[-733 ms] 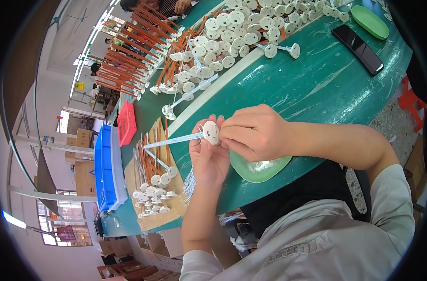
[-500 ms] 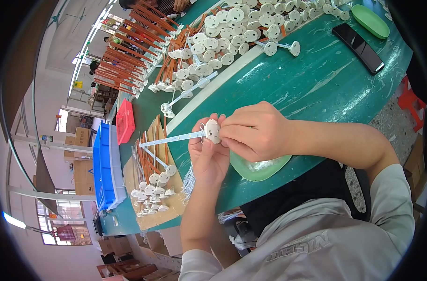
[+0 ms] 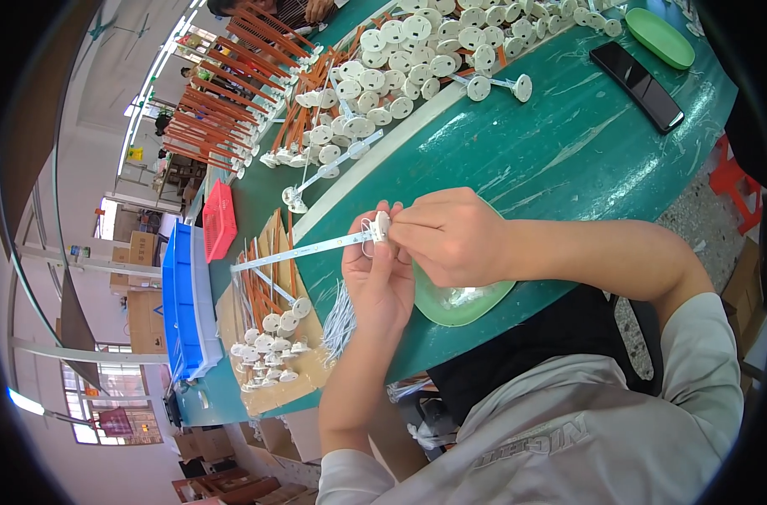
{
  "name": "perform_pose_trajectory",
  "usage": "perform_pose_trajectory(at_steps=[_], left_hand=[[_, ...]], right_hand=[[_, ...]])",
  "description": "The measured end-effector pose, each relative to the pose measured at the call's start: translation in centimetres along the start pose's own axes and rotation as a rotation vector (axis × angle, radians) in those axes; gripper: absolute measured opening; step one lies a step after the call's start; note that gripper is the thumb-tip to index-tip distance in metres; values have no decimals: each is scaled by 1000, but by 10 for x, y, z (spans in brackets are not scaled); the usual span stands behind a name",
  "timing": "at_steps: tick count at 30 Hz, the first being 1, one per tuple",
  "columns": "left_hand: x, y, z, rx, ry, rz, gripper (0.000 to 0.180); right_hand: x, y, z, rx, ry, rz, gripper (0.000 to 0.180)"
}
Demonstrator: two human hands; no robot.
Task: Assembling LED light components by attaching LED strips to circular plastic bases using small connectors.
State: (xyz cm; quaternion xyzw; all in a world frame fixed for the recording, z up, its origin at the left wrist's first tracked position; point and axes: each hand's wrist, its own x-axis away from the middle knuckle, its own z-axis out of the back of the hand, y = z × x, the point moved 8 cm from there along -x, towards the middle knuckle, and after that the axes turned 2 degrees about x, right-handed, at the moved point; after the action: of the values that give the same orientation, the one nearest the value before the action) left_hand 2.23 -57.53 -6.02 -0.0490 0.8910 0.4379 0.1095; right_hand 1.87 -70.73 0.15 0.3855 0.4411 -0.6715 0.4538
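My left hand (image 3: 378, 282) is closed around a white round cap (image 3: 382, 225) at the end of a pale LED strip (image 3: 308, 249). The strip points off to the left, and a thin white wire loops beside the cap. From the right, my right hand (image 3: 461, 237) pinches at the cap's face with bent fingers. Whatever its fingertips may hold is hidden. Below my right hand, a light green dish (image 3: 455, 313) contains small clear or whitish bits. A bundle of white wires (image 3: 340, 324) lies next to my left wrist.
Many white-capped strips (image 3: 392, 80) pile up at the back of the green table (image 3: 535, 160). More lie on a cardboard sheet (image 3: 303, 379) at left, near blue (image 3: 180, 295) and red (image 3: 220, 220) baskets. A phone (image 3: 638, 87) and a green dish (image 3: 661, 38) sit at right.
The cap has turned in my fingers from nearly face-on to nearly edge-on. The strip's free end has shifted slightly left and down. My right hand stays at the cap.
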Motion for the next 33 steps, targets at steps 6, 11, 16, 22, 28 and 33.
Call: perform_pose_trajectory(at_steps=[6,11,16,22,28,33], left_hand=[[-10,12,9,-145,26,-12,41],[-26,71,19,-697,124,-74,52],[0,219,116,-1267,501,-86,55],[58,303,156,-2417,520,412,44],[36,266,121,-2692,419,540,43],[-38,227,109,-2633,240,292,29]], right_hand=[[-6,12,-10,-13,-92,9,19],[-15,9,-7,-29,-87,-36,20],[-10,11,-10,28,-116,-37,21],[-8,-1,-15,-25,-177,-5,18],[-5,4,-15,-65,-150,49,15],[-8,-1,-17,-65,-172,59,16]])
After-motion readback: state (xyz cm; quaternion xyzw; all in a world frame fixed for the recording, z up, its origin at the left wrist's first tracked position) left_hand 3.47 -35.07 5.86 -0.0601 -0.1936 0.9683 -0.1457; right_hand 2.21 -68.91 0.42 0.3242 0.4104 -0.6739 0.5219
